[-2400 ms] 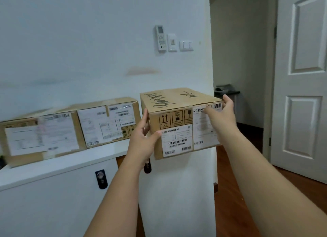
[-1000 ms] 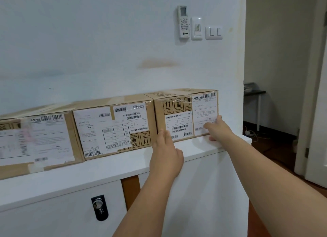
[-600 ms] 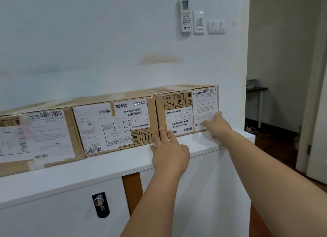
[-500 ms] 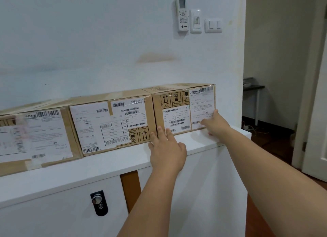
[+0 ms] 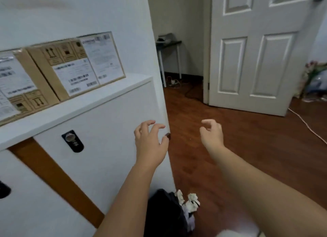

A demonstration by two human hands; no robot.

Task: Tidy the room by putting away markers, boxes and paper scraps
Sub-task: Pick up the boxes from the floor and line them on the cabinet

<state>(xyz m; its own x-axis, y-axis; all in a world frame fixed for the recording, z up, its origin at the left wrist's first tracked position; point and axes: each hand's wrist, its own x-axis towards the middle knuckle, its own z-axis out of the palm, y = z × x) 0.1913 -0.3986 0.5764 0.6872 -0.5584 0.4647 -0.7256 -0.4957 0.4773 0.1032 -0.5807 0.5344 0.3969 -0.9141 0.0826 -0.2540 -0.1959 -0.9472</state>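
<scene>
- Two hands hang in the air with nothing in them: the left hand (image 5: 150, 144) in front of the white cabinet face, the right hand (image 5: 211, 133) over the wooden floor (image 5: 247, 148), both with fingers loosely curled and spread.
- Half a second ago both hands lay against the front of the right-hand cardboard box; now they are off it and lower, well apart from it.
- That box (image 5: 79, 66) sits at the right end of the white tabletop (image 5: 88, 98), back against the wall, its right side near the tabletop's right corner.
- A second box (image 5: 19, 84) stands just beside it on the left, touching or nearly so; the frame edge cuts it off.
- Two boxes show now, where three showed earlier; the view has swung right and down.
- Crumpled paper scraps (image 5: 189, 201), about two or three white lumps, lie on the floor by the cabinet's lower right corner, next to a dark object (image 5: 164, 212) I cannot identify.
- One white panelled door (image 5: 256, 50) stands open on the right.
- One black lock (image 5: 72, 141) is on the cabinet face.
</scene>
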